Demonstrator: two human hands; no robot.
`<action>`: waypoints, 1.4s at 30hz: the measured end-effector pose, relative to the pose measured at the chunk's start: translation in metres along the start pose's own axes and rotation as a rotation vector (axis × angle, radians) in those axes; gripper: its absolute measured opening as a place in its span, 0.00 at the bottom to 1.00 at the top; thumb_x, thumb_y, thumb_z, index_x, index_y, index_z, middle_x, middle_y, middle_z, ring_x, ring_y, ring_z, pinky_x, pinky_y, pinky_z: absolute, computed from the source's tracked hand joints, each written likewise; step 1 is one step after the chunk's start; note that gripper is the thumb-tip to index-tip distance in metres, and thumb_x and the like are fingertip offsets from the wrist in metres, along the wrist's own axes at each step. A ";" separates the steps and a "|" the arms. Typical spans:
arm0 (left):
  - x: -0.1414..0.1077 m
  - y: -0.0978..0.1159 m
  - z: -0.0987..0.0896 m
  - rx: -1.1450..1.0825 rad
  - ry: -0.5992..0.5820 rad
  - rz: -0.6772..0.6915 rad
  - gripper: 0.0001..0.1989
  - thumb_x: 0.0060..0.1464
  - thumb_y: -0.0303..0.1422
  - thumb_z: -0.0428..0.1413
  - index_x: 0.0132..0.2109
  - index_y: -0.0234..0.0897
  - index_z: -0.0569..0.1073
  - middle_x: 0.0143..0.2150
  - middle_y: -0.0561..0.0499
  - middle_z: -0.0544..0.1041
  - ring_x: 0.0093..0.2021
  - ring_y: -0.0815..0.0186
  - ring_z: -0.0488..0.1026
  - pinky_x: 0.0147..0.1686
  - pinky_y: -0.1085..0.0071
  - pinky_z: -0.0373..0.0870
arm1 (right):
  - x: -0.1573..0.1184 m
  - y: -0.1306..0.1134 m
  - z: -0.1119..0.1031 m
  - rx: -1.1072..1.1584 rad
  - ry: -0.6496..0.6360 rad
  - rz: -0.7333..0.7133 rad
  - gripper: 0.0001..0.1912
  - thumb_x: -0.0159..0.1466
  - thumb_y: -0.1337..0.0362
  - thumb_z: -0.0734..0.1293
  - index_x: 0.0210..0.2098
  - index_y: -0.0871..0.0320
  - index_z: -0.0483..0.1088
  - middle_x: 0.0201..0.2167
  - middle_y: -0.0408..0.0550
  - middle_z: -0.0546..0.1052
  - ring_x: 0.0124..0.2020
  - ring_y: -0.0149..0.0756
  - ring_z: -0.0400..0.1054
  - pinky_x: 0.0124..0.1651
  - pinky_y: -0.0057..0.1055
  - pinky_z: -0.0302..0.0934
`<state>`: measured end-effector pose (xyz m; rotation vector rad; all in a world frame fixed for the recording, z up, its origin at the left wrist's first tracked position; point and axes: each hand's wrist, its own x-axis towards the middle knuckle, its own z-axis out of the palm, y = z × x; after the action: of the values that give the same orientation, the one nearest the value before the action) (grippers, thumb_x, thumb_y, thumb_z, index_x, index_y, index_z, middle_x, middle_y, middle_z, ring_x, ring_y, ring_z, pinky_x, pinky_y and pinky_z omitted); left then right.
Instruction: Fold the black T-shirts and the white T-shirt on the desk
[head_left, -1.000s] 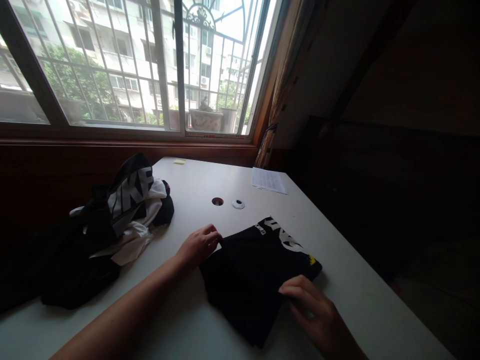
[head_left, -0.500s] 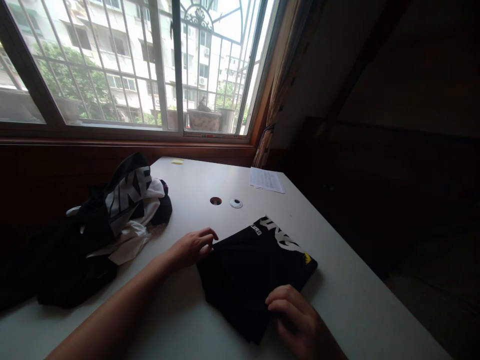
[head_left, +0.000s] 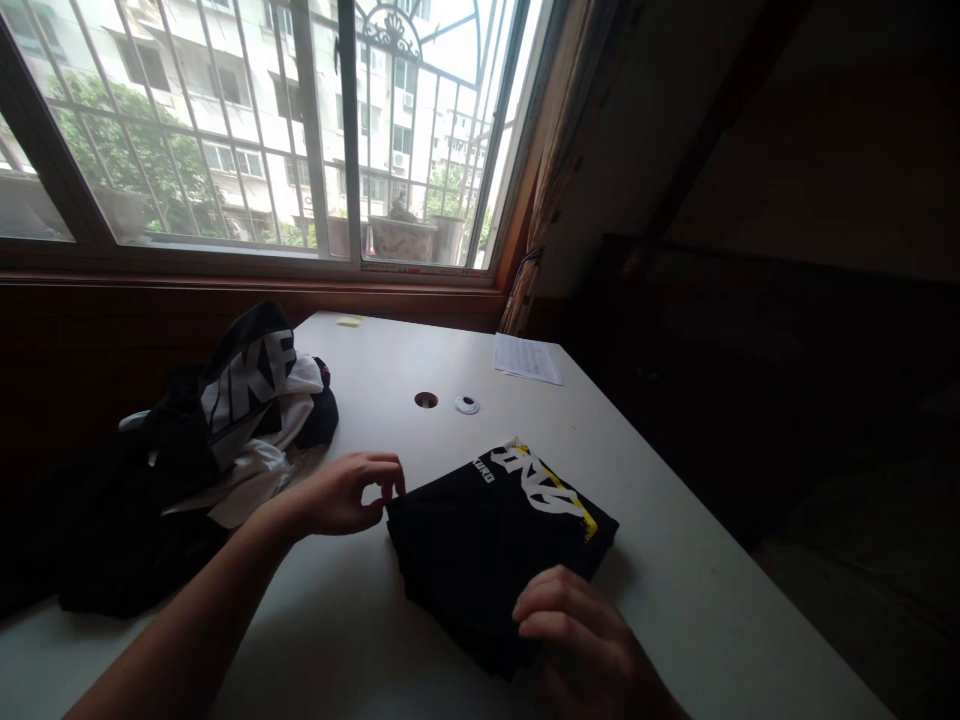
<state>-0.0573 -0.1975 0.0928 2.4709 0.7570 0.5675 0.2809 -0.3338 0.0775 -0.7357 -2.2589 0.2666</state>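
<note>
A folded black garment (head_left: 480, 550) with white lettering and a yellow edge lies on the white table (head_left: 675, 600). At its left corner, my left hand (head_left: 360, 492) pinches the cloth between thumb and fingertips. My right hand (head_left: 581, 635) is at the near right edge of the garment, fingers curled over the cloth; its thumb is hidden in shadow.
A heap of black, white and beige clothes (head_left: 247, 400) covers the table's left side. Farther back are a yellow note (head_left: 349, 321), printed paper (head_left: 528, 359), a round hole (head_left: 426, 400) and a round cap (head_left: 466, 405). A barred window stands behind.
My left hand has moved slightly left with its fingers bent into a pinch. The garment has shifted left, and more of its yellow edge shows. My right hand has moved slightly left.
</note>
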 end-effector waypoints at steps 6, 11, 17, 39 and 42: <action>0.008 -0.011 0.021 -0.039 0.042 -0.165 0.11 0.66 0.40 0.52 0.47 0.40 0.74 0.44 0.49 0.75 0.38 0.65 0.75 0.38 0.70 0.71 | -0.012 0.002 0.012 0.088 -0.237 0.094 0.06 0.68 0.59 0.67 0.37 0.54 0.71 0.34 0.46 0.77 0.36 0.35 0.71 0.40 0.32 0.67; 0.014 -0.032 0.054 -0.050 0.057 -0.203 0.20 0.63 0.43 0.56 0.59 0.43 0.67 0.49 0.48 0.76 0.37 0.65 0.75 0.40 0.67 0.72 | -0.018 0.013 0.019 -0.147 -0.146 0.144 0.11 0.69 0.67 0.65 0.49 0.54 0.72 0.51 0.52 0.77 0.54 0.41 0.70 0.56 0.38 0.66; 0.013 -0.035 0.055 -0.089 -0.046 -0.230 0.27 0.60 0.37 0.59 0.64 0.46 0.63 0.41 0.53 0.77 0.35 0.65 0.73 0.38 0.69 0.69 | -0.023 0.020 0.034 -0.310 -0.409 0.212 0.31 0.71 0.53 0.63 0.71 0.49 0.55 0.72 0.49 0.58 0.72 0.47 0.50 0.72 0.50 0.48; 0.011 -0.032 0.053 -0.092 -0.135 -0.268 0.25 0.60 0.34 0.56 0.64 0.49 0.64 0.43 0.52 0.75 0.38 0.63 0.74 0.39 0.68 0.69 | -0.089 0.138 -0.026 -0.555 -0.264 0.907 0.37 0.72 0.42 0.46 0.74 0.54 0.47 0.74 0.45 0.50 0.75 0.44 0.39 0.74 0.51 0.41; 0.008 -0.034 0.050 -0.063 -0.118 -0.269 0.26 0.60 0.33 0.56 0.64 0.47 0.63 0.43 0.51 0.76 0.38 0.63 0.74 0.39 0.68 0.69 | -0.084 0.133 -0.023 -0.513 -0.275 0.904 0.38 0.72 0.41 0.47 0.74 0.56 0.47 0.74 0.48 0.50 0.75 0.46 0.38 0.74 0.53 0.39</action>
<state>-0.0396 -0.1843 0.0364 2.2729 0.9871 0.3382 0.4019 -0.2749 -0.0074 -2.0890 -2.1023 0.2080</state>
